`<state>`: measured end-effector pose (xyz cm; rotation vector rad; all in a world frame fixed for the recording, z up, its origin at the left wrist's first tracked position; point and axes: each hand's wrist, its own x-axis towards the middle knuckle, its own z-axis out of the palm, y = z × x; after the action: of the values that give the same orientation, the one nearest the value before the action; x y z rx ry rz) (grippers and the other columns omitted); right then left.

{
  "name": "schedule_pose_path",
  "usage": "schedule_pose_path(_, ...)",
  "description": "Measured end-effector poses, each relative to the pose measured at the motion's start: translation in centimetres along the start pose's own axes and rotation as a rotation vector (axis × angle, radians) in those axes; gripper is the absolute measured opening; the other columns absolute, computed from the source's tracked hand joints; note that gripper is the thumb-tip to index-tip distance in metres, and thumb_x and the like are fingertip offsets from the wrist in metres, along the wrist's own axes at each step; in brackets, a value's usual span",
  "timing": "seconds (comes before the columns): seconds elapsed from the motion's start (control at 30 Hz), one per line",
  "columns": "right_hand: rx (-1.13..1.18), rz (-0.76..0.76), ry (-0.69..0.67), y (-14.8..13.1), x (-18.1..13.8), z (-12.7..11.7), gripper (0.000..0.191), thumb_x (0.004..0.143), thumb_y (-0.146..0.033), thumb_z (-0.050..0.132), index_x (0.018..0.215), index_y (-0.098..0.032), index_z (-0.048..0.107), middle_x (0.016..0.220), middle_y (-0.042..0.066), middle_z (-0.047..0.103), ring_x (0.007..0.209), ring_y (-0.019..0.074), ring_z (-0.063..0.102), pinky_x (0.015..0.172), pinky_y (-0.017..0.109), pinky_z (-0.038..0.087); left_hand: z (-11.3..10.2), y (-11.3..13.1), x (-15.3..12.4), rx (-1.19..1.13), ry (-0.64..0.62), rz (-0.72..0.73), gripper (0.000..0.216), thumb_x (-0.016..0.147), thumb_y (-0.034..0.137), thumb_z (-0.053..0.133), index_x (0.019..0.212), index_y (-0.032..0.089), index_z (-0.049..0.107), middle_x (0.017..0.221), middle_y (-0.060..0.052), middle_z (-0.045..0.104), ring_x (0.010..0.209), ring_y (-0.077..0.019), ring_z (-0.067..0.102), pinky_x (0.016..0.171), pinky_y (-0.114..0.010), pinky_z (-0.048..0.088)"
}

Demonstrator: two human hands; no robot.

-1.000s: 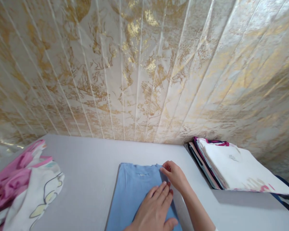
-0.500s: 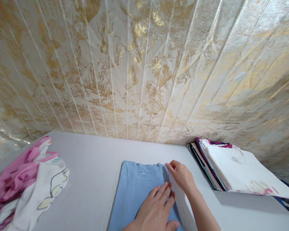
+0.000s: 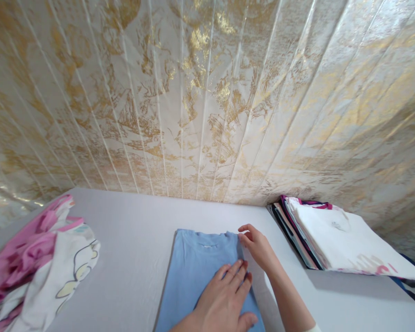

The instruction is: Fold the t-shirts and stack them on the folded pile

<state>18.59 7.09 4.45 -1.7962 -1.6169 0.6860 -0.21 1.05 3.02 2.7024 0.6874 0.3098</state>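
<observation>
A light blue T-shirt [image 3: 190, 272], folded into a neat rectangle with its neckline at the far end, lies on the white surface in front of me. My left hand [image 3: 224, 293] rests flat on its right half, fingers stretched and slightly spread. At the shirt's far right corner is my right hand [image 3: 257, 246]. Its thumb touches or nearly touches the corner, and a small gap separates thumb and index finger. The lower end of the shirt runs out of view under my left hand and wrist.
To the right, a stack of folded clothes [image 3: 352, 240] has a white printed garment on top. A crumpled pink and white garment [image 3: 44, 263] lies at the left. Behind the white surface [image 3: 131, 240] hangs a gold-patterned curtain [image 3: 193, 115].
My right hand's thumb and index finger, pinched at the shirt's corner before, have come apart there. My left hand stays flat on the shirt with little movement.
</observation>
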Motion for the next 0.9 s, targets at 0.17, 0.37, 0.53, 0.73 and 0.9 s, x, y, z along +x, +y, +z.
schedule_pose_path(0.17,-0.004,-0.018,-0.026,-0.2,0.0,0.3,0.025,0.075,-0.043,0.055,0.087,-0.022,0.063,0.065,-0.001,0.062,0.062,0.0171,0.057,0.061,0.026,0.038,0.1,0.0,0.0,0.024,0.01,-0.003,0.065,0.096,0.05,0.045,0.147,0.01,0.035,0.154,-0.017,0.029,0.144,-0.0273,0.023,0.115,-0.042,0.022)
schedule_pose_path(0.37,0.057,-0.065,-0.116,-0.4,-0.1,-0.3,0.029,0.077,-0.049,0.054,0.075,-0.02,0.06,0.053,-0.005,0.049,0.053,0.0128,0.046,0.053,0.023,0.034,0.2,0.0,-0.1,0.011,0.008,-0.028,0.068,0.095,0.049,0.048,0.148,0.011,0.031,0.157,-0.017,0.02,0.146,-0.0293,0.018,0.116,-0.044,0.02)
schedule_pose_path(0.53,0.044,-0.074,-0.095,-0.5,-0.1,-0.5,0.028,0.08,-0.047,0.052,0.077,-0.02,0.059,0.056,-0.004,0.053,0.055,0.0132,0.048,0.055,0.023,0.035,0.9,-0.2,-0.2,0.012,0.034,-0.048,0.075,0.092,0.051,0.05,0.151,0.012,0.024,0.159,-0.016,0.012,0.147,-0.0322,0.008,0.117,-0.048,0.017)
schedule_pose_path(0.73,-0.02,-0.076,-0.103,-0.7,-0.3,-0.3,0.026,0.082,-0.044,0.051,0.082,-0.021,0.064,0.056,-0.003,0.057,0.056,0.015,0.053,0.056,0.024,0.036,0.7,-0.1,-0.2,-0.001,0.014,-0.04,0.072,0.093,0.048,0.048,0.15,0.01,0.024,0.158,-0.017,0.019,0.147,-0.0308,0.012,0.117,-0.048,0.017)
schedule_pose_path(0.9,-0.06,-0.096,-0.121,-1.1,-0.4,-0.4,0.021,0.081,-0.038,0.052,0.08,-0.021,0.064,0.056,-0.004,0.058,0.056,0.0149,0.054,0.058,0.024,0.038,0.4,0.1,-0.1,0.016,0.007,-0.045,0.072,0.093,0.048,0.049,0.15,0.01,0.025,0.157,-0.018,0.02,0.146,-0.0311,0.014,0.116,-0.048,0.018)
